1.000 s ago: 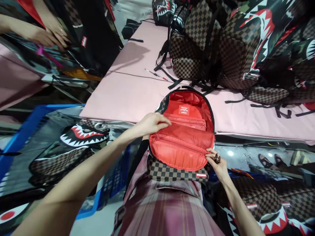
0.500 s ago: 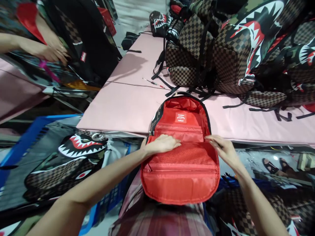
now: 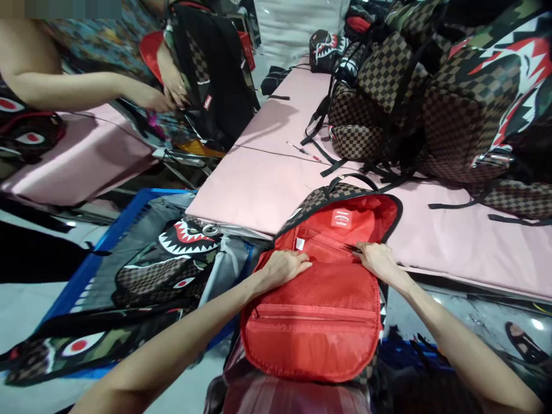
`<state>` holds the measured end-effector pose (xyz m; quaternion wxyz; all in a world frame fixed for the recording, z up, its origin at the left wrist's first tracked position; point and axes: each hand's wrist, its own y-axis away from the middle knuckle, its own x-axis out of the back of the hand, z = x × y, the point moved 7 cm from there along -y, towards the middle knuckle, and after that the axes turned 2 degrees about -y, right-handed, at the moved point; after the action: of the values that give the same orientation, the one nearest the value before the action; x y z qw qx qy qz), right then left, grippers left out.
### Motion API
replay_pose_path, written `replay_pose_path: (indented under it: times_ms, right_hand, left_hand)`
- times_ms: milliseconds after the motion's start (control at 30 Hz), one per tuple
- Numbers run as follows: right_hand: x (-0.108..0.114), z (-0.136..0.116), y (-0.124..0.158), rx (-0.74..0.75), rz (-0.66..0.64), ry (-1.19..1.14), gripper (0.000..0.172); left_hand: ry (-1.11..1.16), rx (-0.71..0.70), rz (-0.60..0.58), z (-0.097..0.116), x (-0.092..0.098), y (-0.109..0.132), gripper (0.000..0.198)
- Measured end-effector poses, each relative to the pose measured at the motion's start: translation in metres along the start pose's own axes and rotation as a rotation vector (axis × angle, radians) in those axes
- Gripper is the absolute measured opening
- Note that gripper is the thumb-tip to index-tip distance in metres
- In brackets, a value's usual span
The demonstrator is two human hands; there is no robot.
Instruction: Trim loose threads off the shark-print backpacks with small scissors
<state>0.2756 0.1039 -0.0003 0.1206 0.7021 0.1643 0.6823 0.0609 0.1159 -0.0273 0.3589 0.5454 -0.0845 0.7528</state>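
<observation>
An open checkered backpack (image 3: 319, 198) with a red lining lies over the edge of the pink table (image 3: 259, 184) and my lap. Its front flap (image 3: 314, 333) is folded toward me, showing a red mesh pocket. My left hand (image 3: 282, 267) rests flat on the upper left of the flap, fingers stretched toward the middle. My right hand (image 3: 379, 261) touches the inner pocket's edge at the right, fingers curled and pinching at the lining near a small dark zipper pull.
A heap of checkered and shark-mouth backpacks (image 3: 431, 98) covers the table's far right. A blue crate (image 3: 107, 241) holding shark-print bags (image 3: 172, 259) stands at my left. Another person's hands (image 3: 164, 95) work on a black bag at the upper left.
The view swung right and the bag shifted. My right hand moved from the flap's lower right corner up to the inner pocket edge; the flap unfolded fully toward me.
</observation>
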Motion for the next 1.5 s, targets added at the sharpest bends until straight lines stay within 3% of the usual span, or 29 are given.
replay_pose_path:
  times_ms: [133, 200, 300, 367, 600, 800, 967, 1133, 1300, 1500]
  right_hand:
    - [-0.008, 0.006, 0.008, -0.042, 0.02, -0.016, 0.027]
    - [-0.01, 0.008, 0.008, -0.053, 0.032, -0.014, 0.027]
    - [-0.012, 0.011, 0.009, -0.047, 0.043, -0.01, 0.028]
    - [-0.013, 0.012, 0.01, -0.037, 0.05, -0.006, 0.029]
    - [-0.016, 0.017, 0.012, -0.047, 0.051, 0.002, 0.028]
    - [-0.02, 0.02, 0.013, -0.048, 0.053, -0.009, 0.029]
    - [-0.022, 0.021, 0.013, -0.051, 0.045, -0.006, 0.031]
    - [-0.021, 0.02, 0.014, -0.046, 0.065, 0.002, 0.03]
    - [-0.022, 0.019, 0.015, -0.053, 0.041, 0.015, 0.03]
    - [-0.024, 0.02, 0.015, -0.054, -0.001, 0.01, 0.029]
  left_hand:
    - [-0.115, 0.149, 0.177, -0.013, 0.009, -0.007, 0.049]
    - [-0.092, 0.116, 0.135, -0.008, 0.004, -0.011, 0.051]
    - [-0.029, 0.02, -0.023, 0.002, -0.01, -0.014, 0.043]
    - [-0.028, -0.004, -0.049, 0.004, -0.013, -0.014, 0.041]
    - [-0.068, -0.021, -0.023, 0.009, -0.017, -0.018, 0.04]
    - [-0.246, -0.056, 0.099, 0.022, -0.013, -0.016, 0.039]
    - [-0.184, -0.03, 0.192, 0.023, -0.004, -0.012, 0.036]
    - [-0.221, -0.056, 0.098, 0.027, -0.012, -0.011, 0.034]
    - [-0.366, 0.151, 0.078, 0.022, -0.017, -0.012, 0.049]
    - [-0.443, 0.166, -0.015, 0.029, -0.015, -0.014, 0.054]
